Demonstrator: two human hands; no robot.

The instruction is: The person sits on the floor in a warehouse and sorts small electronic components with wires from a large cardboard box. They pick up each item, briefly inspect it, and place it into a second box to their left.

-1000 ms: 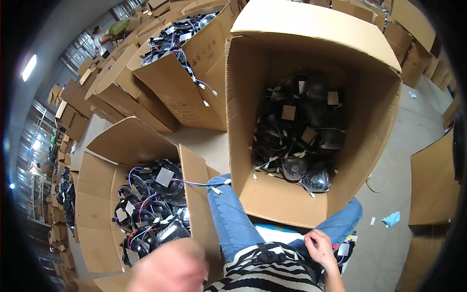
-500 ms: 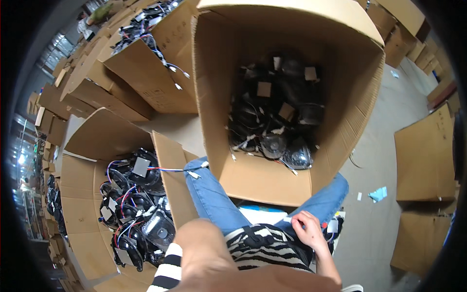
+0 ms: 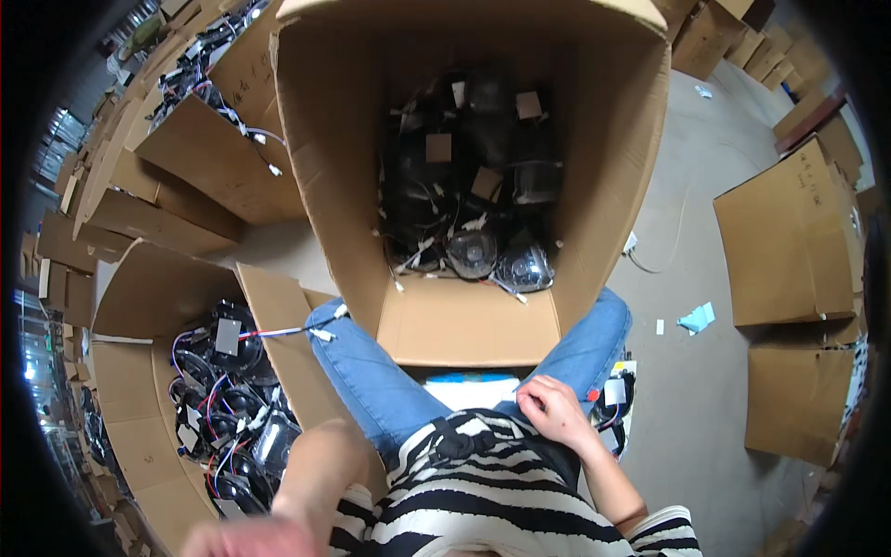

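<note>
My right hand [image 3: 554,408] is closed, low in front of my striped shirt by my right thigh. A small white tip shows at its left side and a red spot at its right; what the fingers hold is hidden. My left hand [image 3: 249,538] is a blur at the lower edge, beside the left carton [image 3: 148,427], so its fingers cannot be read. That carton holds several black parts with coloured wires and white plugs [image 3: 237,343]. Between my knees a big open carton [image 3: 469,334] tilts toward me, with similar black parts with clear covers [image 3: 471,252] deep inside.
Another carton [image 3: 213,167] with wired parts stands at the far left. Stacked cartons [image 3: 780,232] line the right side. On the grey floor lie a light-blue scrap [image 3: 696,317] and a white cord [image 3: 654,269]. A wire bundle [image 3: 288,331] hangs over the left carton's flap.
My left forearm has swung down and left, bringing the blurred hand into view. The whole view has shifted. My right hand stays closed in about the same place over my lap.
</note>
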